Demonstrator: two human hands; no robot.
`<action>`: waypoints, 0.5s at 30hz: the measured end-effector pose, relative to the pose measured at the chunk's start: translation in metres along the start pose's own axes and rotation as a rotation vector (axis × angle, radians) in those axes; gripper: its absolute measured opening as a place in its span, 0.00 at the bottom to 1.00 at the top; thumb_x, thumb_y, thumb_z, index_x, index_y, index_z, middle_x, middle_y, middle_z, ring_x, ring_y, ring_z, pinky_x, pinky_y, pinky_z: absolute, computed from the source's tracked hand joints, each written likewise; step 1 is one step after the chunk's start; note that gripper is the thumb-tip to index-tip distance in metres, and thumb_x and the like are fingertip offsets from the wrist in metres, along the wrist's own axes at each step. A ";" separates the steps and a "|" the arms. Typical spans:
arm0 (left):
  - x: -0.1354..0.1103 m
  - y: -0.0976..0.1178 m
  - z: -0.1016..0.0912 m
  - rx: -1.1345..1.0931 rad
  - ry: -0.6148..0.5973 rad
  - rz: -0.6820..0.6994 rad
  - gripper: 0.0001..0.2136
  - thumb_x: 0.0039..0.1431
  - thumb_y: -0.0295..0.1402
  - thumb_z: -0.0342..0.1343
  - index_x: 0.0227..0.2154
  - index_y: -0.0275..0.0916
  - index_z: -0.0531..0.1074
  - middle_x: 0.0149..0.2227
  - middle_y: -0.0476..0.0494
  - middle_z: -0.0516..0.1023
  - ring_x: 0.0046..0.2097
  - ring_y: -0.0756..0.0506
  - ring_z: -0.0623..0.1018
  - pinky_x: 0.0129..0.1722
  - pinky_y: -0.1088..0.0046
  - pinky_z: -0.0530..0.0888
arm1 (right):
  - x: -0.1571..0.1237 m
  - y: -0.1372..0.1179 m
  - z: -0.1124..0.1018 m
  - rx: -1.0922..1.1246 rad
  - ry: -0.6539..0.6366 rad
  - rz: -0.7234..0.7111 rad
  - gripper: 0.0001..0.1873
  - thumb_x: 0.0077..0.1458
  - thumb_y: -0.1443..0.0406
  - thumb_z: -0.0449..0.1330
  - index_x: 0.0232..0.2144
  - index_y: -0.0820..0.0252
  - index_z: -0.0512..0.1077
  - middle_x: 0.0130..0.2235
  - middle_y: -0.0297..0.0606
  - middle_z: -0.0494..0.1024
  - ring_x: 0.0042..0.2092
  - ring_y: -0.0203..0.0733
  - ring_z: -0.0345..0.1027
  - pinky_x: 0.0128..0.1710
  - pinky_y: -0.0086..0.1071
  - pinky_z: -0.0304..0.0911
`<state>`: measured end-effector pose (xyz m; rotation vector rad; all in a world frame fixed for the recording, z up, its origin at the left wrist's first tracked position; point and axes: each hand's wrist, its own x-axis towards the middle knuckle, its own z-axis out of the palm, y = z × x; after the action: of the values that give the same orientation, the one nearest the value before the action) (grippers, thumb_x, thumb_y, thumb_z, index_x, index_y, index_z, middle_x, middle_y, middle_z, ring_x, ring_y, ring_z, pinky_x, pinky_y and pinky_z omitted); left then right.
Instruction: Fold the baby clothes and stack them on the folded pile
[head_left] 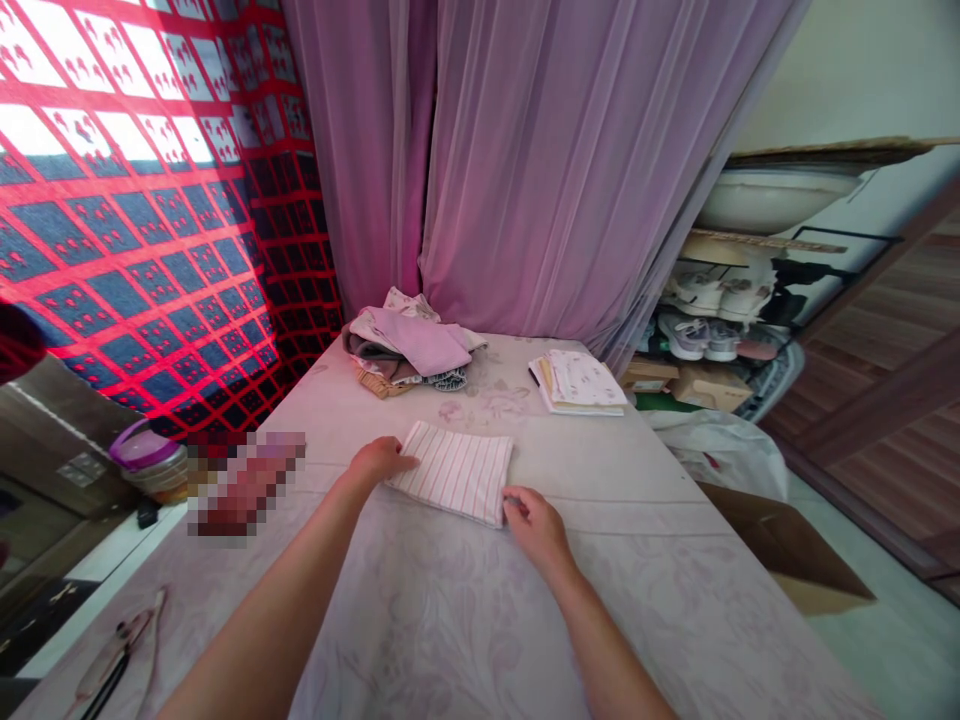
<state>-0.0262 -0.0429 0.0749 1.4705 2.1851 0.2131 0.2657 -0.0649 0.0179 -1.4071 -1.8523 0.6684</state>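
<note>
Risk: loose fold slips or opens if dragged w/o firm hold; cloth could bunch vs clothes pile (pixel 412 342), upper centre, if pushed far. Striped pink-white cloth (pixel 452 472) lies folded flat, mid-frame, on floral sheet (pixel 600 620); edges slightly uneven. L hand (pixel 380 460) open, on left edge. R hand (pixel 534 530) open, at lower right corner. No pinch either side.

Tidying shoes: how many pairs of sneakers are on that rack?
2: a white pair higher up, a grey-and-white pair just below it; more may be hidden.
</note>
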 end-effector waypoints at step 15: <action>-0.030 0.047 -0.023 -0.581 -0.035 0.130 0.20 0.52 0.43 0.55 0.46 0.38 0.69 0.40 0.44 0.80 0.39 0.45 0.79 0.33 0.73 0.73 | 0.015 -0.045 -0.022 0.131 0.037 -0.150 0.16 0.53 0.63 0.51 0.38 0.58 0.76 0.41 0.41 0.79 0.36 0.39 0.73 0.33 0.30 0.69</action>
<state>0.0102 -0.0478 0.1229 1.2588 1.7832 0.7861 0.2541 -0.0631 0.0684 -1.1765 -1.8302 0.6698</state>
